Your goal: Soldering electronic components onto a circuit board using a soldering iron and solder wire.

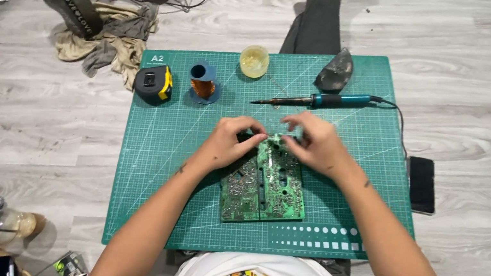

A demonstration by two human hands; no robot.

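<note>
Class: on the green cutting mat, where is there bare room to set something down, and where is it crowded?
Bare mat lies left of the circuit board, below the tape measure, and right of the board, below the soldering iron. The far edge is crowded: tape measure, spool, jar, iron.

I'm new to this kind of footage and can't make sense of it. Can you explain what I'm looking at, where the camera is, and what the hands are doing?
The one picture comes from a camera worn on a person's head, looking down. There is no machine. The person sits on a wooden floor at a green cutting mat. Their left hand and right hand both grip the far edge of a green circuit board. Beyond it lie a soldering iron, a tape measure, a spool of copper wire and a small yellowish jar. A dark phone lies beside the mat.
</note>
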